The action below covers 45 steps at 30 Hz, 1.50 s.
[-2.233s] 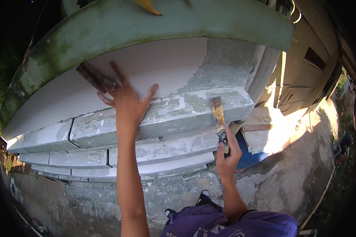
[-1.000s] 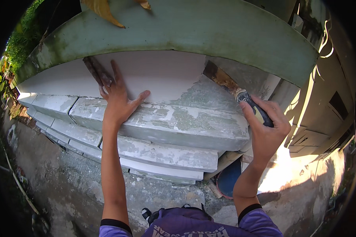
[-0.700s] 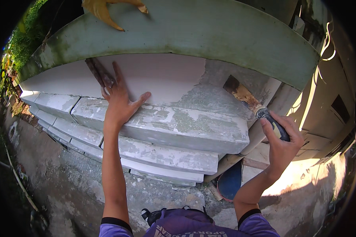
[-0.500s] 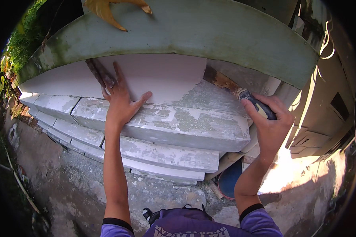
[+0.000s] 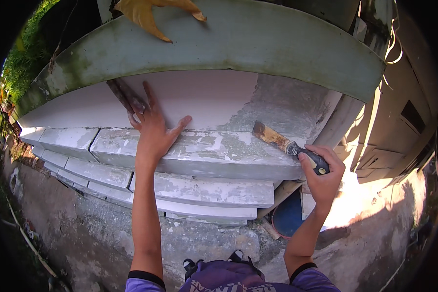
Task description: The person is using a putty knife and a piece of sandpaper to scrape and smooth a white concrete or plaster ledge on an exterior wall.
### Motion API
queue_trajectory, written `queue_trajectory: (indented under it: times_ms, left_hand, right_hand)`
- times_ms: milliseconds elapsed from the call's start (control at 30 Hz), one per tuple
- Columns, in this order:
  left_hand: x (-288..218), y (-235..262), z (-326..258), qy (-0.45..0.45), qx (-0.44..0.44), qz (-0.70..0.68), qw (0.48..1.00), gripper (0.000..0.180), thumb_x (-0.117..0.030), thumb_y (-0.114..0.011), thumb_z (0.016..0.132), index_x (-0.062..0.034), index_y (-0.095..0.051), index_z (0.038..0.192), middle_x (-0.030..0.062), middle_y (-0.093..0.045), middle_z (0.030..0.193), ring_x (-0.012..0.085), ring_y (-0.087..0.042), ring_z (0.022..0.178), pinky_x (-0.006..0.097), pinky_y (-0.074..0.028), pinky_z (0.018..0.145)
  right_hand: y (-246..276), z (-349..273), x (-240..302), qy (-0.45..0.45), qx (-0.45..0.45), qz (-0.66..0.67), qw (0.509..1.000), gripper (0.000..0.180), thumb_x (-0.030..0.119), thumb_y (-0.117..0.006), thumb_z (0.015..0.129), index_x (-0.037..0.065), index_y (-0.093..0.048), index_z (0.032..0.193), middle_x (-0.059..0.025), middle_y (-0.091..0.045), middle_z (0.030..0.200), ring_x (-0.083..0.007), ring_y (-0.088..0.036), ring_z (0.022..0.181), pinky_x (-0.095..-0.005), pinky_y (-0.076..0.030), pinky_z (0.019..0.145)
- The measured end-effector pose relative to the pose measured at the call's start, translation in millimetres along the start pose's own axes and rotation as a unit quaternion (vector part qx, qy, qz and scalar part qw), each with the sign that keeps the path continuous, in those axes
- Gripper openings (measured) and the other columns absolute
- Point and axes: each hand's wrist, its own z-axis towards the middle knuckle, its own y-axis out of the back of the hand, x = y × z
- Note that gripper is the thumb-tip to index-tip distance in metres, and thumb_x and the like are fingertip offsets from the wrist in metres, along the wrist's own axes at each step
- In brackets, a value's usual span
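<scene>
Head view: the green ledge [image 5: 204, 44] is overhanging the pale panel [image 5: 199, 95], probably cramping strokes above the patchy top step [image 5: 204, 151]. My left hand [image 5: 155, 134] is splaying wide over the panel's lower edge; my right hand [image 5: 327, 182] is gripping the scraper [image 5: 276, 139] over the step's right end. I'm apparently scraping; the next stroke is calling for a flat blade. I can't tell whether the left is holding the dark strip [image 5: 119, 96].

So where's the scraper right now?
The scraper is right of centre in the head view, in the right hand, its blade by the right part of the top ledge.
</scene>
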Motion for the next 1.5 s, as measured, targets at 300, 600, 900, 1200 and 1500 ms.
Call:
queue_trajectory:
  times_ms: [300,600,900,1200,1500]
  left_hand:
    - [3.4,2.0,-0.7,-0.006,-0.011,0.018,1.000,0.130,-0.067,-0.068,0.083,-0.0036,0.017,0.160,0.0340,-0.021,0.161,0.0515,-0.007,0.152,0.066,0.003,0.117]
    - [6.3,-0.8,-1.4,-0.004,-0.003,0.022,1.000,0.128,-0.068,-0.067,0.084,-0.0034,0.013,0.160,0.0331,-0.022,0.161,0.0528,-0.006,0.151,0.065,0.004,0.117]
    - [5.4,-0.5,-1.6,-0.009,-0.006,0.004,1.000,0.127,-0.069,-0.065,0.085,-0.0021,0.013,0.160,0.0345,-0.019,0.161,0.0525,-0.001,0.151,0.064,0.005,0.117]
    - [5.7,0.8,-2.5,-0.016,-0.013,-0.007,1.000,0.127,-0.067,-0.066,0.085,-0.0016,0.012,0.160,0.0355,-0.023,0.159,0.0530,-0.004,0.151,0.066,0.003,0.116]
    - [2.2,1.3,0.9,-0.009,-0.017,-0.002,1.000,0.128,-0.067,-0.067,0.083,-0.0010,0.011,0.160,0.0356,-0.025,0.159,0.0556,-0.006,0.149,0.066,0.003,0.116]
  right_hand:
    - [40.4,-12.1,0.3,-0.061,0.039,-0.075,0.995,0.036,0.004,-0.087,0.073,-0.002,-0.077,0.106,-0.0095,-0.074,0.085,-0.0133,-0.064,0.075,-0.0253,-0.049,0.070]
    - [5.9,60.6,26.3,0.009,-0.003,-0.024,1.000,0.030,0.005,-0.085,0.075,-0.001,-0.077,0.104,-0.0074,-0.070,0.085,-0.0121,-0.064,0.078,-0.0241,-0.048,0.071]
    - [-2.7,34.2,4.7,0.001,0.017,0.005,1.000,0.029,0.009,-0.086,0.076,-0.001,-0.078,0.102,-0.0067,-0.070,0.085,-0.0125,-0.064,0.077,-0.0252,-0.048,0.071]
    - [40.4,6.6,-1.0,-0.021,-0.015,-0.065,0.998,0.030,0.002,-0.085,0.075,-0.003,-0.076,0.103,-0.0059,-0.069,0.084,-0.0117,-0.062,0.077,-0.0240,-0.047,0.070]
    - [-16.9,46.5,20.4,0.008,-0.059,-0.077,0.995,0.028,0.005,-0.087,0.073,-0.002,-0.078,0.098,-0.0055,-0.067,0.081,-0.0121,-0.061,0.073,-0.0249,-0.046,0.067]
